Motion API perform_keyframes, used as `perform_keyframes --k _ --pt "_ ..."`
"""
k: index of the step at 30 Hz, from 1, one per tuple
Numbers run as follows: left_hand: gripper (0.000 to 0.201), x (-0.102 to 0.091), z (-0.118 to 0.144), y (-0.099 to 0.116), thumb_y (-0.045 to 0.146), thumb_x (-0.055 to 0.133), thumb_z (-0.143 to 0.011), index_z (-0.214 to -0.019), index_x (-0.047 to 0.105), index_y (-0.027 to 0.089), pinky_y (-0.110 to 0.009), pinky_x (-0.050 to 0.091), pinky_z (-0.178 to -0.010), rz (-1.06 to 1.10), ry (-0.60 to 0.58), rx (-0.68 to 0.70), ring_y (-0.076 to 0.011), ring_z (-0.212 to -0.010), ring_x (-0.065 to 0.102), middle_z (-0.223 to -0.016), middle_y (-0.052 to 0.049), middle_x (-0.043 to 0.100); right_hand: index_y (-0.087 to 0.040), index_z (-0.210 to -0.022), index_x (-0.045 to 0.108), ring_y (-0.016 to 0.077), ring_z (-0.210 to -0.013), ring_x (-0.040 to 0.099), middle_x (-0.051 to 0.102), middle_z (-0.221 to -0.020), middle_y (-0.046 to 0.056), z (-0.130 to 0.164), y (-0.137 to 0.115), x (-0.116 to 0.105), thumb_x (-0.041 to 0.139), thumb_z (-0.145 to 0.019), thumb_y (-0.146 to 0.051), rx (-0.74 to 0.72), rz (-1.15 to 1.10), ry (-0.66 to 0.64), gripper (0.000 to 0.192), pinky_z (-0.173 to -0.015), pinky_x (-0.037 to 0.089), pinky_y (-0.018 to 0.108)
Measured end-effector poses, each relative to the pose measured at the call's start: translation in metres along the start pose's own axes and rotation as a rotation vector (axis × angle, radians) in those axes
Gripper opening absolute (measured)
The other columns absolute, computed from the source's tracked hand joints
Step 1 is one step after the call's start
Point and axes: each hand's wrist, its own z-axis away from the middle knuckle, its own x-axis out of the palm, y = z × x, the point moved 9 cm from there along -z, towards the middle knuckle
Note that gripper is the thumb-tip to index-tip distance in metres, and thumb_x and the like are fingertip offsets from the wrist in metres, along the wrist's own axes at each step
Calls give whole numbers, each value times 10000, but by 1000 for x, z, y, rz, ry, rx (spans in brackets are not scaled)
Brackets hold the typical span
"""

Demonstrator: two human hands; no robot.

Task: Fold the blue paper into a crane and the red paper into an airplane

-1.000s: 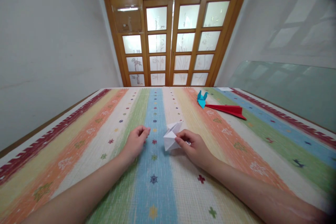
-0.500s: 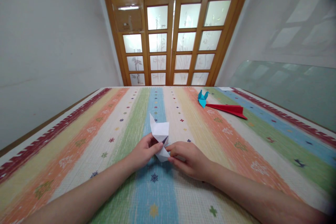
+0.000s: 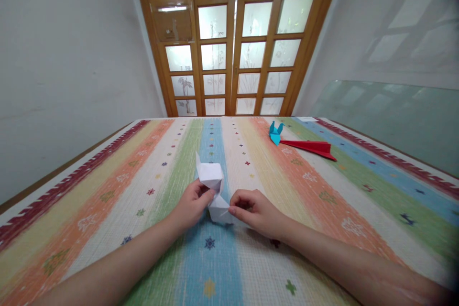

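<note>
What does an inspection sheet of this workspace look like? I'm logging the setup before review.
Surface: striped patterned tablecloth covering the table.
Job's things: white folded paper, raised above the cloth, pinched from both sides.
Clutter: blue paper crane and red paper plane, far right side.
Hands: left hand and right hand both grip the paper with their fingers.
Cables: nothing seen.
Surroundings: wooden glazed doors, white walls, glass panel at right.
</note>
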Motion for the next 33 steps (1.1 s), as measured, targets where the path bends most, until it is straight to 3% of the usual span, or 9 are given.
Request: perform_keyframes --k 4,9,12,18,26,33 --pt "318 6 0 -10 336 714 -781 -1039 665 157 -323 550 -686 166 -55 -148 -173 -736 634 -935 -72 695 -178 -846 603 124 -634 587 664 -758 30 -3 16 2 606 -907 -428 91 -213 8 257 -586 465 242" --pt "407 13 3 -14 304 725 -774 -1150 637 175 -303 576 -599 274 -136 -274 -223 -827 668 -1019 -103 684 -196 -1027 578 130 -593 608 648 -755 11 -8 32 -11 643 -868 -454 166 -385 138 310 -504 497 236" --pt "398 16 4 -15 296 712 -779 -1153 647 176 -277 563 -560 288 -159 -309 -212 -805 662 -1002 -103 683 -197 -1130 593 128 -636 618 651 -830 27 -10 33 -12 666 -849 -450 198 -462 139 385 -522 516 234" --pt "365 20 4 -25 355 720 -776 -1070 697 140 -215 451 -501 166 -188 -306 -112 -563 556 -823 -64 675 -158 -977 636 100 -587 572 583 -748 -1 -8 34 -2 695 -832 -461 290 -654 52 341 -530 501 230" --pt "342 26 5 -20 345 765 -735 -1004 727 137 -227 426 -570 147 -229 -311 -138 -629 572 -788 -71 670 -164 -846 578 81 -539 482 523 -679 -32 -8 46 -7 741 -801 -452 361 -886 108 333 -483 439 208" --pt "320 30 9 -21 356 765 -743 -977 740 139 -240 419 -537 69 -284 -344 -143 -588 574 -777 -83 687 -170 -903 598 84 -512 460 507 -619 -45 -6 48 0 701 -845 -423 407 -902 16 279 -502 432 215"
